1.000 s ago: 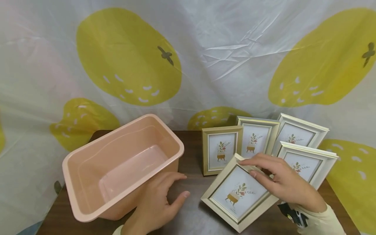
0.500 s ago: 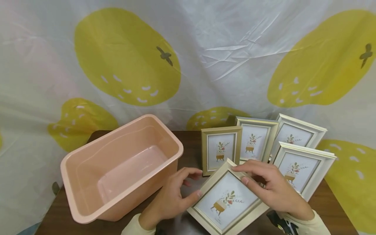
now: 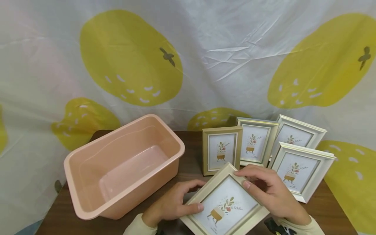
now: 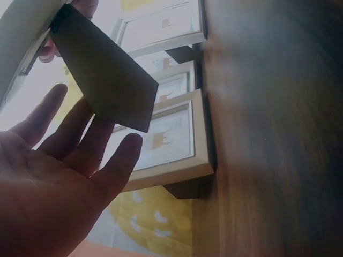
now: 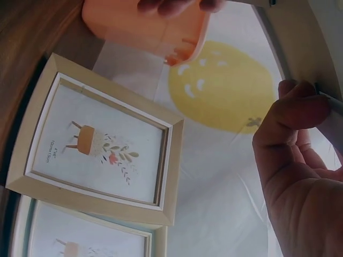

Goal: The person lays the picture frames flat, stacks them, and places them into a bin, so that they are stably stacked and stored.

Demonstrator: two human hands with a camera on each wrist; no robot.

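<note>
A cream picture frame [image 3: 226, 202] with a potted-plant print hangs tilted above the table, its lower corner cut off by the head view. Its upper right edge is pinched between the thumb and fingers of my right hand [image 3: 273, 192]. My left hand [image 3: 173, 202] takes the left edge, thumb over the front border and fingers passing behind. The left wrist view shows the frame's dark easel stand [image 4: 110, 75] swung out from the back, close to the left fingers [image 4: 120, 160]. In the right wrist view, the right thumb [image 5: 305, 112] presses on the frame's edge.
At the left, a pink plastic tub [image 3: 129, 199] stands on the dark wooden table [image 3: 188, 143]. Behind and right of the hands stand a tan frame [image 3: 205, 150], a silvery frame [image 3: 273, 137] and two white frames [image 3: 308, 176] [image 3: 320, 132]. A lemon-print curtain [image 3: 223, 65] hangs behind.
The held picture frame has come down and left, towards my body, in my right hand. My left hand has moved from beside the tub rightwards onto the frame's left edge.
</note>
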